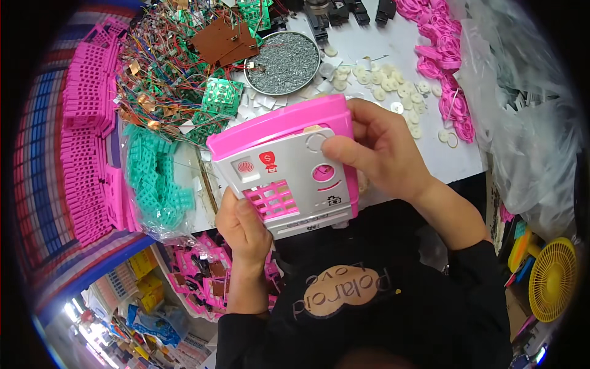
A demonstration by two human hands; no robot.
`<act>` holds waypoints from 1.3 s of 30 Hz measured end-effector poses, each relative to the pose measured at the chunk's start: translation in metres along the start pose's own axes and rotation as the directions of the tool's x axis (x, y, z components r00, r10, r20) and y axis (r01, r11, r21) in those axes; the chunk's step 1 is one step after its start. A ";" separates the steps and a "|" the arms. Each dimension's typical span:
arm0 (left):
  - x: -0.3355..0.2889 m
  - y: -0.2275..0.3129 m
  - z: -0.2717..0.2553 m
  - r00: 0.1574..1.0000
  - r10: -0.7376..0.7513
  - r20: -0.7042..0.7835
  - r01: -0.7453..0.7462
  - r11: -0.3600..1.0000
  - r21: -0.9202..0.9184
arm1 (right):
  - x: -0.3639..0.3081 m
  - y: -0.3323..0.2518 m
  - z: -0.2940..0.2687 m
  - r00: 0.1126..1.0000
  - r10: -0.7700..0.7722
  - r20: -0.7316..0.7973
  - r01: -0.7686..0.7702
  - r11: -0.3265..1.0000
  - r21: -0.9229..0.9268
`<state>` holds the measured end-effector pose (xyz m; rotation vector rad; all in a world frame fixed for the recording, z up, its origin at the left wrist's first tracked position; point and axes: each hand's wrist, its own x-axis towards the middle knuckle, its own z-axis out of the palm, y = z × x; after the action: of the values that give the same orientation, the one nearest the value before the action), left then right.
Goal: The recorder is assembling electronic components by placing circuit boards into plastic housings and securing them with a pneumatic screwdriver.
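Observation:
Both hands hold a pink and white plastic toy money box casing (pixel 295 161) tilted above the near edge of the table. Its white front panel has a window over a pink keypad-like grid (pixel 270 200), a round opening and small red and black pictures. Behind the panel lies the pink shell (pixel 279 126), with a gap showing along the top. My left hand (pixel 243 227) grips the lower left edge, thumb in front. At the upper right corner my right hand (pixel 384 144) presses its thumb on the panel, fingers behind the shell.
Beyond the casing stand a round dish of small screws (pixel 284 63), heaped wires with green circuit boards (pixel 222 96), and loose cream discs (pixel 387 80). Teal grids (pixel 153 178) and stacked pink grids (pixel 89 154) lie left. Pink loops (pixel 439 52) and clear plastic bags (pixel 522 123) are right.

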<state>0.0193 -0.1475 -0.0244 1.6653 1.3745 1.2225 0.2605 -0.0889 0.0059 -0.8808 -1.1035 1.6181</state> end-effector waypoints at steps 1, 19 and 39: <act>-0.001 0.002 0.000 1.000 -0.016 -0.014 0.016 1.000 -0.016 | 0.002 -0.003 0.000 0.999 0.041 -0.001 -0.041 0.999 0.002; 0.026 0.052 0.011 0.987 -0.161 -0.003 0.155 0.950 -0.270 | -0.023 -0.027 0.023 0.952 -0.165 0.259 0.272 0.844 -0.462; 0.037 0.047 0.024 0.993 -0.112 -0.024 0.107 0.982 -0.157 | -0.024 -0.020 0.028 0.889 -0.393 0.234 0.457 0.746 -0.485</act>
<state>0.0592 -0.1206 0.0185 1.4492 1.3360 1.2645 0.2479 -0.1166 0.0349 -0.7971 -1.7470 0.9952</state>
